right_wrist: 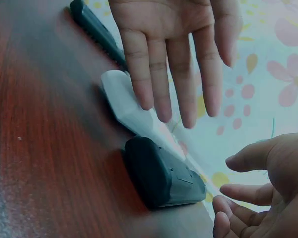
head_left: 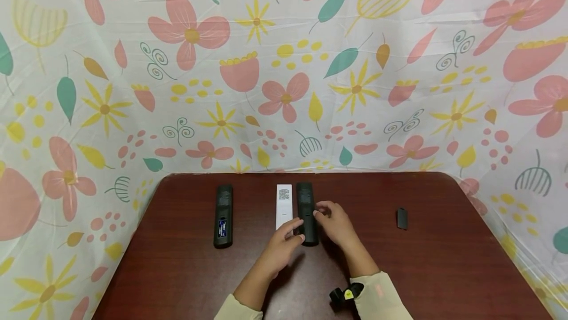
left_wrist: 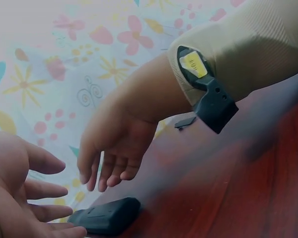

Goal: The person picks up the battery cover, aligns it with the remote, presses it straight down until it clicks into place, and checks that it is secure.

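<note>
A black remote control (head_left: 306,201) lies face down on the table between my two hands, its battery cover in place. My left hand (head_left: 279,248) hovers at its lower left, fingers apart and relaxed. On its right side is my right hand (head_left: 339,225), fingers loosely bent. In the right wrist view, the black remote (right_wrist: 161,176) sits below both hands, with nothing held by the left hand (right_wrist: 171,25) or the right hand (right_wrist: 283,183). A white remote control (head_left: 284,206) lies just left of the black one, partly hidden by my left hand.
Another black remote (head_left: 224,196) lies farther left with its battery compartment uncovered, showing blue batteries (head_left: 223,228). A loose black battery cover (head_left: 402,218) rests on the right part of the brown table (head_left: 177,270). Behind the table hangs a flowered cloth (head_left: 284,39).
</note>
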Available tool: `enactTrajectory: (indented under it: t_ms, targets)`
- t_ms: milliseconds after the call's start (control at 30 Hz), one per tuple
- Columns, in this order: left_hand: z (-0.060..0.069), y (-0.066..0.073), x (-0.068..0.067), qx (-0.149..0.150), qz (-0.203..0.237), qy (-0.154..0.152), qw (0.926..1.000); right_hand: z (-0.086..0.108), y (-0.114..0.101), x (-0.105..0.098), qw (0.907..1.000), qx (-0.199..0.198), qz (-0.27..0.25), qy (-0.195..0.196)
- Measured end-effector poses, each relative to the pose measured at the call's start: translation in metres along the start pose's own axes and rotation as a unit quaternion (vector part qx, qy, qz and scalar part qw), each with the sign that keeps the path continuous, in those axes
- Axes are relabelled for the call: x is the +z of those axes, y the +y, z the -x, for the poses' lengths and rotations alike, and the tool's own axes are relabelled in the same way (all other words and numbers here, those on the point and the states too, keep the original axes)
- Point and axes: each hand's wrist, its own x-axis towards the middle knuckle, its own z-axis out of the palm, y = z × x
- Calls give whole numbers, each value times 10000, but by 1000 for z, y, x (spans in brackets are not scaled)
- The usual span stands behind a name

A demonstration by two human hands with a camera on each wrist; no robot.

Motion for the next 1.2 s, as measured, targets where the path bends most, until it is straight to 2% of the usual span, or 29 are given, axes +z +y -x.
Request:
enactTrajectory:
  t_ms: [200, 433, 567, 867, 1200]
  targets:
    - [0, 4, -9, -240, 47, 470, 9986, 0, -1, -4, 9994, -43, -300, 146]
    - [-4, 8, -25, -79, 161, 963, 9952, 1, -2, -11, 9989, -134, -402, 203]
    - [-4, 8, -32, -60, 244, 1090, 9937, 2, -2, -14, 9990, -108, -374, 228]
    - [-2, 8, -45, -11, 456, 1097, 9929, 5, -6, -19, 9989, -133, -430, 151]
    - [4, 12, -57, 8, 285, 1388, 9899, 7, -4, -24, 9989, -74, -443, 150]
